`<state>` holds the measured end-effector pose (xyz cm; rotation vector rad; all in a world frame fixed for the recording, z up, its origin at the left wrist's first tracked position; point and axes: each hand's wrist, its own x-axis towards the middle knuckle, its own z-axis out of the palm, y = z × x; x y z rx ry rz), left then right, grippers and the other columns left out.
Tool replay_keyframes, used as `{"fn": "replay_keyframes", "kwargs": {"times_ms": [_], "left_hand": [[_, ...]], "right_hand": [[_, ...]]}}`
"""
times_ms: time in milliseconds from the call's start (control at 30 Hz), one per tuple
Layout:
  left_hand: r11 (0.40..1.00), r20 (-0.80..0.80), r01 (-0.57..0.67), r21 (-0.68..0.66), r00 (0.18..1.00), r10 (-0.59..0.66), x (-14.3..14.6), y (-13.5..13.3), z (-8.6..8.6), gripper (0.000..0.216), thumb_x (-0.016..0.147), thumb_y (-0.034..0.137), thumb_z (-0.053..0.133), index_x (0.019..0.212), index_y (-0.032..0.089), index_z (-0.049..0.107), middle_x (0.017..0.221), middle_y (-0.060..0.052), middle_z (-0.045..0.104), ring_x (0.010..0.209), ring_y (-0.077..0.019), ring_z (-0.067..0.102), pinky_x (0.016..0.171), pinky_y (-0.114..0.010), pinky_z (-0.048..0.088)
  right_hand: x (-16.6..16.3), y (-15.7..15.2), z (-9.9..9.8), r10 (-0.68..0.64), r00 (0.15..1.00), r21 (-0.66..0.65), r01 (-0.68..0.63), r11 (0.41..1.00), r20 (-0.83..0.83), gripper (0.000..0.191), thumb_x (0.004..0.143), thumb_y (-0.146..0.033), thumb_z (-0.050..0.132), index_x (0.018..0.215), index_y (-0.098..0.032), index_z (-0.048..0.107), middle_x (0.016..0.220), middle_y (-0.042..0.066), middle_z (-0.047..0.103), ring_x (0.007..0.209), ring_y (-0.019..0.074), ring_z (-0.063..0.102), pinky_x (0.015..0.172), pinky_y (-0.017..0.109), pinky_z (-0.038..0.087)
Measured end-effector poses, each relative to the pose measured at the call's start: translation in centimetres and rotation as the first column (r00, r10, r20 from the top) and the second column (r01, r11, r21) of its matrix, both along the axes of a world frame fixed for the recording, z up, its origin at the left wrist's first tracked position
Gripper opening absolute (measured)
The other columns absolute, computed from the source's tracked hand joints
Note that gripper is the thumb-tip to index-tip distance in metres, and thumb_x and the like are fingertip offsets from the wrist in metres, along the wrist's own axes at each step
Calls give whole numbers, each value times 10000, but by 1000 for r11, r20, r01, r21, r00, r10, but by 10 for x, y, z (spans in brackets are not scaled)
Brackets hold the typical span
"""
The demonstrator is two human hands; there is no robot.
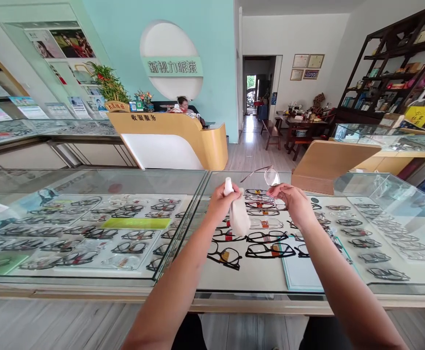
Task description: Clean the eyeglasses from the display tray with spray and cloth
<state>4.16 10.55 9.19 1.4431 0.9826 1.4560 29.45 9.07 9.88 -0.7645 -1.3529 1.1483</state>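
Note:
My left hand (222, 201) is closed around a small white bottle (228, 185) whose narrow top points up. A pale cloth (239, 218) hangs down from the same hand. My right hand (293, 201) pinches a pair of thin-framed glasses (271, 176), with one lens standing above the fingers and a temple arm reaching left towards my left hand. Both hands are above the glass display case (241, 282). Beneath them, under the glass, lie rows of spectacle frames (270, 250), several with orange or red tags on the lenses.
An open cardboard box (334, 160) stands on the case just beyond my right hand. More eyeglass frames (128, 247) fill the case on the left. Across the floor, a person (183, 104) sits behind a yellow-and-white counter (212, 146). A wooden table (303, 121) and benches stand far right.

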Motion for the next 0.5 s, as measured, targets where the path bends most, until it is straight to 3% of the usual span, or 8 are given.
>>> {"fn": "replay_keyframes", "kwargs": {"times_ms": [233, 400, 500], "left_hand": [[999, -49, 33, 4, 998, -33, 19, -22, 8, 458, 831, 613, 854, 982, 182, 824, 664, 19, 594, 608, -120, 459, 630, -284, 371], [1000, -73, 1, 14, 997, 0, 21, -24, 8, 465, 812, 640, 865, 871, 182, 818, 710, -18, 673, 643, -139, 516, 637, -292, 397], [999, -99, -13, 30, 995, 16, 20, -23, 8, 440, 834, 624, 850, 820, 187, 801, 645, -1, 621, 605, -132, 481, 613, -291, 380]], "right_hand": [[-16, -18, 4, 140, 972, 78, -157, 985, 187, 303, 1032, -412, 582, 909, -276, 824, 1072, 39, 804, 1129, 278, 683, 1051, 409, 470], [-20, -21, 2, 197, 954, 133, -230, 964, 226, 312, 1066, -462, 606, 952, -277, 829, 1097, 50, 786, 1101, 285, 686, 1043, 415, 473], [-21, -21, 2, 211, 953, 116, -240, 964, 216, 324, 1056, -519, 629, 935, -277, 806, 1106, 55, 786, 1128, 293, 686, 1058, 423, 476]]}}
